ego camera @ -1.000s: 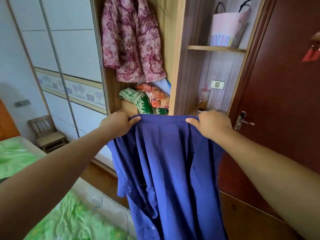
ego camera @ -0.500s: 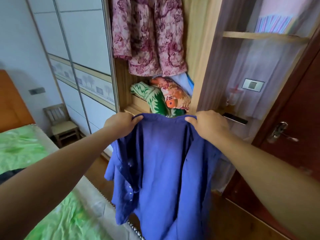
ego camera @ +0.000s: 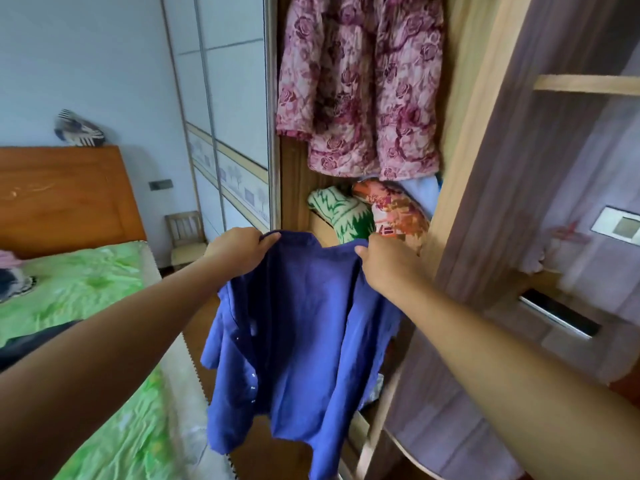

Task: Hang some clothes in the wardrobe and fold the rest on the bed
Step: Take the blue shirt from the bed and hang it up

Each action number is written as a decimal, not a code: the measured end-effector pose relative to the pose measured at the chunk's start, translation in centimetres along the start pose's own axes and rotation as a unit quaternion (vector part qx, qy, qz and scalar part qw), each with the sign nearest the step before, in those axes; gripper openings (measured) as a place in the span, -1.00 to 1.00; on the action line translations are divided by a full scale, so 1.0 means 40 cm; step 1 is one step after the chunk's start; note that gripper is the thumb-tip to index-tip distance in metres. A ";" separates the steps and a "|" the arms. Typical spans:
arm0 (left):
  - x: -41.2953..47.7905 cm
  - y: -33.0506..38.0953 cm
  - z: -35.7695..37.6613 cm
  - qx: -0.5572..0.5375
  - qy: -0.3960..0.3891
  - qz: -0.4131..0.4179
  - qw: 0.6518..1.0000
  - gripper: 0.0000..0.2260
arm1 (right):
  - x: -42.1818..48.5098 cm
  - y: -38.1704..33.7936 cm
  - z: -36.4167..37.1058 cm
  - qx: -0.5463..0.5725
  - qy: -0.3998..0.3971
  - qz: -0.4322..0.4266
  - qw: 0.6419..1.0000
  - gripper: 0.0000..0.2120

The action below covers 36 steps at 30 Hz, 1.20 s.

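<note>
A blue button shirt (ego camera: 304, 327) hangs in the air in front of the open wardrobe (ego camera: 460, 140). My left hand (ego camera: 239, 249) grips its top edge on the left, my right hand (ego camera: 384, 261) grips the top edge on the right, and the shirt droops between them with its back towards me. Inside the wardrobe a pink floral quilted jacket (ego camera: 360, 84) hangs above folded patterned bundles (ego camera: 367, 213). The bed (ego camera: 86, 299) with its green sheet lies at the left.
White sliding wardrobe doors (ego camera: 225, 109) stand left of the open bay. A small wooden chair (ego camera: 183, 233) sits by the orange headboard (ego camera: 65, 195). Dark and pink clothes (ego camera: 14, 278) lie on the bed. Side shelves (ego camera: 585, 84) and a wall switch (ego camera: 620, 226) are at the right.
My view has swung left and closer to the wardrobe; the red door has left the view and the headboard has come in. Both hands keep hold of the blue shirt, now nearer each other.
</note>
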State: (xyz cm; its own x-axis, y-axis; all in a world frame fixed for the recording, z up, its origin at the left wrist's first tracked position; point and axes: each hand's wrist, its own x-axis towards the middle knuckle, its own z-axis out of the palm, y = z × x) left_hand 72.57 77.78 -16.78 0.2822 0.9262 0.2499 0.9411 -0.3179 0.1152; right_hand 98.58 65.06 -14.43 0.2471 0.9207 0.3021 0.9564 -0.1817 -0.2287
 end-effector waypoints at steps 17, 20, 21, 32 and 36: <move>0.180 0.030 0.008 -0.038 0.012 -0.050 0.998 -0.37 | 0.232 0.023 0.057 0.165 0.009 0.023 0.986 -0.82; 0.260 0.050 0.035 -0.047 0.010 -0.038 0.998 -0.40 | 0.281 0.025 0.079 0.219 0.033 0.064 0.973 -0.87; 0.287 0.057 0.044 -0.052 0.009 -0.031 0.998 -0.41 | 0.299 0.025 0.086 0.238 0.043 0.083 0.967 -0.81; 0.768 0.100 0.193 -0.137 0.000 0.138 0.981 -0.48 | 0.662 0.104 0.227 0.154 0.167 0.237 0.944 -0.72; 0.920 0.152 0.203 -0.161 -0.025 0.200 0.966 -0.46 | 0.745 0.159 0.202 0.158 0.198 0.281 0.926 -0.78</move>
State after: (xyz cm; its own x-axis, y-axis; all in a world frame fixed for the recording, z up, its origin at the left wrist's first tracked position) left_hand 90.19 111.61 -14.70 0.6278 0.7223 0.2901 0.6502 -0.6915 0.3148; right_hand 110.79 94.12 -14.37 0.7888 0.5019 0.3548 0.5823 -0.4254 -0.6928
